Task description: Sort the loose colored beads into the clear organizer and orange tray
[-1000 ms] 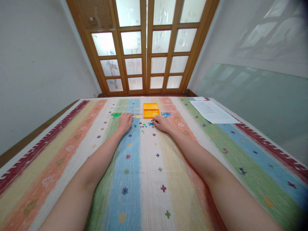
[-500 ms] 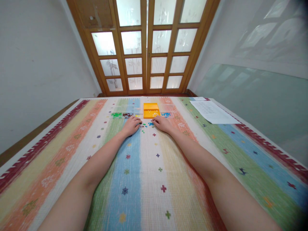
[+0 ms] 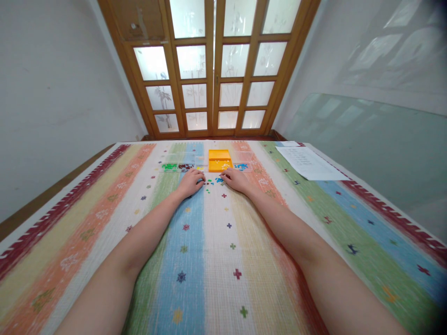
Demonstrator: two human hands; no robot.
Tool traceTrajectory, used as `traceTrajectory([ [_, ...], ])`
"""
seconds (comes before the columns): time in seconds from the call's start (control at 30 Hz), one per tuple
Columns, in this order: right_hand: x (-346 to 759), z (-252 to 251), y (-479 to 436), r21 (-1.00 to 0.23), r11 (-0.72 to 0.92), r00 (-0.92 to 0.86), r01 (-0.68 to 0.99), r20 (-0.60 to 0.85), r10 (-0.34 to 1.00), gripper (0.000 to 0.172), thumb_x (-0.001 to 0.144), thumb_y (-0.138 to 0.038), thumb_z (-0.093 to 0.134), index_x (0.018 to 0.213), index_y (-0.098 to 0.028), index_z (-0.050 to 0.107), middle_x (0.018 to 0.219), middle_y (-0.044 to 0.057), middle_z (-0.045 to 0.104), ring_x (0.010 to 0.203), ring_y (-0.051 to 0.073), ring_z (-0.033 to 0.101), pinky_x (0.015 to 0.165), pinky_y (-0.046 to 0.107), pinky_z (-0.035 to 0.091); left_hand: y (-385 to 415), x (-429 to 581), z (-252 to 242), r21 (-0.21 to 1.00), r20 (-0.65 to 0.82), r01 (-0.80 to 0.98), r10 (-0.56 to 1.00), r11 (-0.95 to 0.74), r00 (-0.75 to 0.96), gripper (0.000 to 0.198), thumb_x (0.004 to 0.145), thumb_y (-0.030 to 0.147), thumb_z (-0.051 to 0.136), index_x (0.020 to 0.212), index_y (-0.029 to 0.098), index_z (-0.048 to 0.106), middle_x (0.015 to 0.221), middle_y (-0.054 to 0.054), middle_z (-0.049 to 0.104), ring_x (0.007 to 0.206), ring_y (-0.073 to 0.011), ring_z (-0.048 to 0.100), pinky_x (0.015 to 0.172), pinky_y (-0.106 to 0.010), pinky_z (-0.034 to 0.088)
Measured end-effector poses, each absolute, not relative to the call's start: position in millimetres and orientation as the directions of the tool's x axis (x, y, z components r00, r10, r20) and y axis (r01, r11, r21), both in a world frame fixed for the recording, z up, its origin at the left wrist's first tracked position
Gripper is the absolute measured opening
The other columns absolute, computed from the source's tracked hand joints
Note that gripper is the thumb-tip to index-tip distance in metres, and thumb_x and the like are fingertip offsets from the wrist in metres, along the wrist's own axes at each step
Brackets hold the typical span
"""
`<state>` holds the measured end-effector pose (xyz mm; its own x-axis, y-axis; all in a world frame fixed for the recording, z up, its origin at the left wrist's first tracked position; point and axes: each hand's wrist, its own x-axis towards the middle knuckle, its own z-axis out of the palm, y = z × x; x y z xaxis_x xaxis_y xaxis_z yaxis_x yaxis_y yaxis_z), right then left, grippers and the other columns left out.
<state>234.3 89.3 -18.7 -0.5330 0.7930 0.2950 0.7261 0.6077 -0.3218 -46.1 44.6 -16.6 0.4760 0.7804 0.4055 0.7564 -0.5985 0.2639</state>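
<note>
Small green, blue and dark red pieces [image 3: 208, 190] lie loose on the cloth between my hands. My left hand [image 3: 191, 182] rests left of them, fingers curled, just in front of a clear box with dark brown pieces [image 3: 186, 167]. My right hand [image 3: 233, 179] is at their right edge, its curled fingertips at the blue pieces [image 3: 219, 180]. Whether either hand holds a piece is too small to tell. Behind the hands stands an open yellow box [image 3: 220, 154] with white pieces inside. Green pieces [image 3: 169, 167] and more blue pieces [image 3: 241, 166] sit in clear boxes on either side.
A striped cloth [image 3: 223, 279] covers the table. White paper sheets [image 3: 309, 163] lie at the back right. Beyond the table are wooden doors with glass panes [image 3: 228, 95], and a glass panel [image 3: 370, 144] leans along the right wall.
</note>
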Motion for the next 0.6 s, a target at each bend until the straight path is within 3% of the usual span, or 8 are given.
traceTrajectory([
  [0.4,234.7,-17.7,88.4,-0.32,0.62,-0.539,0.716,0.311,0.783,0.025,0.105,-0.034,0.054,0.11,-0.022,0.076,0.11,0.008,0.074,0.103,0.022,0.066,0.087,0.03,0.046,42.2,-45.8,-11.1,0.283,0.426,0.761,0.787,-0.584,0.446,0.016,0.095,0.026,0.059,0.099,0.021,0.073,0.11,-0.008,0.073,0.111,-0.0263,0.059,0.107,-0.046,0.043],
  [0.6,234.1,-18.7,89.6,-0.325,0.605,-0.531,0.726,0.294,0.795,0.026,0.105,-0.036,0.054,0.111,-0.022,0.076,0.109,0.009,0.074,0.102,0.022,0.066,0.086,0.03,0.046,41.5,-44.7,-7.4,0.337,0.408,0.79,0.836,-0.512,0.368,0.015,0.096,0.027,0.059,0.1,0.021,0.071,0.098,-0.007,0.073,0.095,-0.0245,0.064,0.092,-0.04,0.048],
])
